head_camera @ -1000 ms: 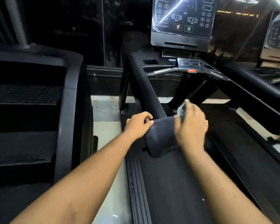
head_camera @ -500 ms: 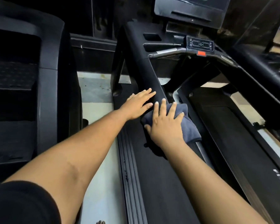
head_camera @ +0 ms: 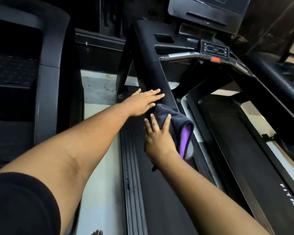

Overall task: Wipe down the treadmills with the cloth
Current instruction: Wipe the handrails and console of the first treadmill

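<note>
A black treadmill (head_camera: 159,192) fills the middle of the view, its long side handrail (head_camera: 153,72) sloping down from the console (head_camera: 209,11) toward the person. To the left stands another dark machine (head_camera: 46,68), with a strip of pale floor (head_camera: 98,167) between the two. Both bare forearms reach forward over the handrail's lower end.

The cloth (head_camera: 175,122), dark grey with a purple inner face showing at its folded right edge, is draped over the handrail just below its bend.

The right hand (head_camera: 158,136) lies flat on the cloth, fingers spread and pressing it against the rail rather than pinching it. The left hand (head_camera: 143,102) rests open on the handrail just above and to the left of the cloth, fingers extended and close together, holding nothing. A red button (head_camera: 215,59) sits on the crossbar under the small control panel (head_camera: 215,50).
</note>
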Demonstrator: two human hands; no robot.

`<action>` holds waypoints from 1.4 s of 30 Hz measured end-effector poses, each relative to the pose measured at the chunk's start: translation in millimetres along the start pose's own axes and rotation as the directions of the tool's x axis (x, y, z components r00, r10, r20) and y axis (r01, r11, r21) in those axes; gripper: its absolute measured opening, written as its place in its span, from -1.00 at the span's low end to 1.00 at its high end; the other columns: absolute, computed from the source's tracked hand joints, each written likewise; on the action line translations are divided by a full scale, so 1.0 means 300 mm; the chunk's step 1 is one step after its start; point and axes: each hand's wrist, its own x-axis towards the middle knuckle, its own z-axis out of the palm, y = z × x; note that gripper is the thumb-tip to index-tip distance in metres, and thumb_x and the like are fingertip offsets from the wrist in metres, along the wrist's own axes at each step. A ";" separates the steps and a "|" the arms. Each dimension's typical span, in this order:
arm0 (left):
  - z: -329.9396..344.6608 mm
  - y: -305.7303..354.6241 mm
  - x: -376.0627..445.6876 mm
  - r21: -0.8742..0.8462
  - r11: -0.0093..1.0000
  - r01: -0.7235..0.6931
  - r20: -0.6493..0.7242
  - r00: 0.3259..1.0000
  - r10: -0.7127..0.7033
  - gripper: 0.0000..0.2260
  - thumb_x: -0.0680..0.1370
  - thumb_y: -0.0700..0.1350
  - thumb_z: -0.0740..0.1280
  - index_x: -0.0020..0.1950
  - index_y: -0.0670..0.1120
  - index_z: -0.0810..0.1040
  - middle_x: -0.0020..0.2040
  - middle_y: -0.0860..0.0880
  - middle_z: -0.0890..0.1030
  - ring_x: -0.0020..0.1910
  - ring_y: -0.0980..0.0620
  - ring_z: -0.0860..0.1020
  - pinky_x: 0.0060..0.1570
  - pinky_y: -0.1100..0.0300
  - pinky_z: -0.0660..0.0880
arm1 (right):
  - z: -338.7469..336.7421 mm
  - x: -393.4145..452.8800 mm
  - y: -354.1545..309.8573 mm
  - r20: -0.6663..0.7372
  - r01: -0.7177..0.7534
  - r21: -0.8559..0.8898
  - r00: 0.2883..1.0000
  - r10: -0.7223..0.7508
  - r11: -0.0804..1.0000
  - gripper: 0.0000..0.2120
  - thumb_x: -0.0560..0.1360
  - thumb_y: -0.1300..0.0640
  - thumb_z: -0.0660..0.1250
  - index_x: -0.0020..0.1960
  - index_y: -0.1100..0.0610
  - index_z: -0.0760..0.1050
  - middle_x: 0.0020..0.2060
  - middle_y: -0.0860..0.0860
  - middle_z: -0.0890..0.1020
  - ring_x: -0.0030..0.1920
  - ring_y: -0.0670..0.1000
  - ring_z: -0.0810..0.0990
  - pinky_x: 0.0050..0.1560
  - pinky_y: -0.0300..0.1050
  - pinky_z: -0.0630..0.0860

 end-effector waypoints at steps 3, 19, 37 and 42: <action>0.011 -0.016 -0.005 -0.013 1.000 -0.019 -0.005 1.000 0.019 -0.47 0.72 -0.08 0.16 0.64 0.21 0.07 0.67 0.15 0.02 0.64 0.07 0.02 0.57 -0.23 -0.07 | 0.027 -0.124 0.078 -0.037 -0.181 0.344 0.978 0.206 0.921 -0.14 0.57 -0.33 0.17 0.67 -0.03 -0.17 0.66 0.01 -0.25 0.64 0.17 -0.30 0.30 0.73 -0.14; -0.027 -0.043 0.040 -0.035 0.999 -0.021 0.057 0.998 0.023 -0.40 0.66 0.00 0.30 0.62 0.25 0.09 0.66 0.16 0.04 0.64 0.09 0.02 0.55 -0.29 -0.11 | 0.084 -0.157 0.125 -0.058 -0.304 0.602 0.906 0.420 0.739 0.03 0.48 -0.45 0.20 0.67 0.10 -0.16 0.67 0.05 -0.17 0.65 0.19 -0.21 0.41 0.58 0.15; -0.051 0.037 0.031 0.109 0.991 0.073 0.050 0.996 -0.079 -0.38 0.66 -0.04 0.31 0.64 0.20 0.09 0.67 0.07 0.08 0.64 0.00 0.09 0.56 -0.22 0.00 | 0.082 -0.172 0.170 -0.065 -0.186 0.597 0.958 0.279 0.780 -0.14 0.55 -0.36 0.18 0.67 -0.07 -0.15 0.66 0.02 -0.22 0.63 0.24 -0.27 0.40 0.57 0.17; -0.069 -0.038 0.053 0.153 0.986 0.061 0.009 0.998 -0.063 -0.33 0.66 0.09 0.28 0.67 0.12 -0.01 0.68 0.01 0.01 0.65 -0.01 0.00 0.58 -0.21 0.01 | -0.009 0.084 0.143 -0.078 -0.156 0.273 0.980 0.184 0.949 -0.17 0.61 -0.31 0.10 0.68 0.06 -0.15 0.66 0.10 -0.21 0.61 0.33 -0.28 0.38 0.65 -0.10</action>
